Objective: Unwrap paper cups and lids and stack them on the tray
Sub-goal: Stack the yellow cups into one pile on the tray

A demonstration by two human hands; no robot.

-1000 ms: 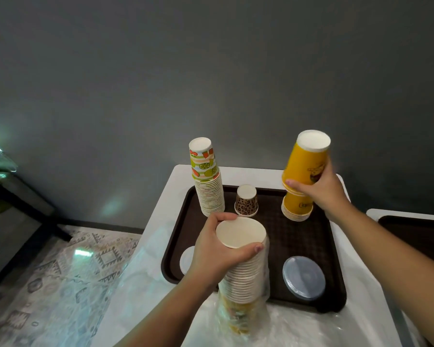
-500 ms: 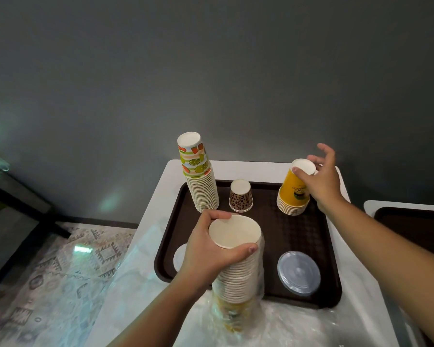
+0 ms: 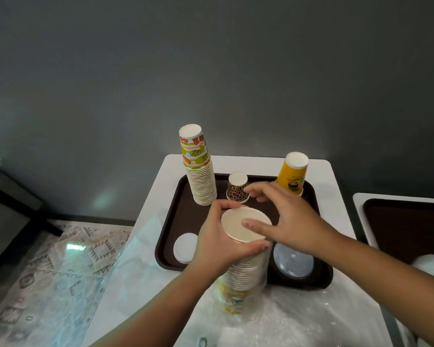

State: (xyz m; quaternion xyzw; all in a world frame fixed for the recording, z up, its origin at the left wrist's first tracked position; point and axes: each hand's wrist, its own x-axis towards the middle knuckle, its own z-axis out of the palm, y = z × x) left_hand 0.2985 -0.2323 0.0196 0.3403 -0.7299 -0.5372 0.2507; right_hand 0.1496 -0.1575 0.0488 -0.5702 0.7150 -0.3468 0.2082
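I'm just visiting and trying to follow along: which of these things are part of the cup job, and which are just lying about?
Part of the job:
- wrapped cup stack, gripped by the left hand
- right hand, reaching over it
- brown tray
- fruit-print stack
- yellow stack
- leopard cup
- clear lids
- white lid

Lying about:
- second tray
- patterned rug

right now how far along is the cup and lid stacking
Done: a fruit-print cup stack, a leopard cup, a yellow cup stack, a white lid and a clear lid stand on the brown tray. In hand: the left hand grips a tall cup stack, its lower part in plastic wrap; the right hand reaches over it, open. Left: unwrapping and placing this stack.
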